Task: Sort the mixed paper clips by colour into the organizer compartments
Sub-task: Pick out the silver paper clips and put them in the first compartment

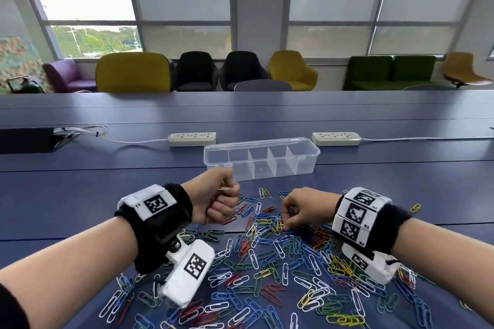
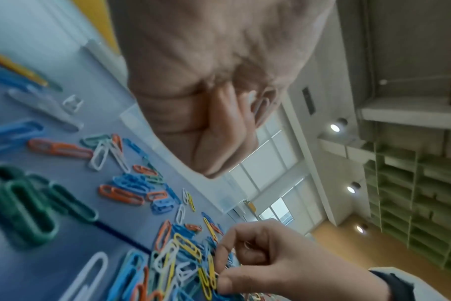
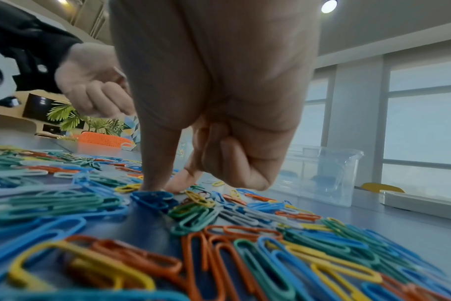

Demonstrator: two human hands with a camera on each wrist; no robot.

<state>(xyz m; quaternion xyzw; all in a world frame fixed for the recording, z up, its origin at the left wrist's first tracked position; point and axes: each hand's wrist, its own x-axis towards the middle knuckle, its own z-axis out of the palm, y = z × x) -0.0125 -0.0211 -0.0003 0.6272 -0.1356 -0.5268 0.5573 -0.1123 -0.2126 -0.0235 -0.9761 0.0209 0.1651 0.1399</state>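
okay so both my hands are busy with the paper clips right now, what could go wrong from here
1. Your left hand grips white clips in a fist; one could slip out and fall back into the pile.
2. Your right hand is picking where the clips overlap thickly, so a wrong colour may come up hooked on.
3. The clear organizer looks light; a bump from your left hand might shove it.

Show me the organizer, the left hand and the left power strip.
organizer (image 1: 307, 165): head view, on its clear front wall near the right end.
left hand (image 1: 216, 195): head view, on the middle of the fist, which holds pale clips.
left power strip (image 1: 192, 139): head view, on its top face.
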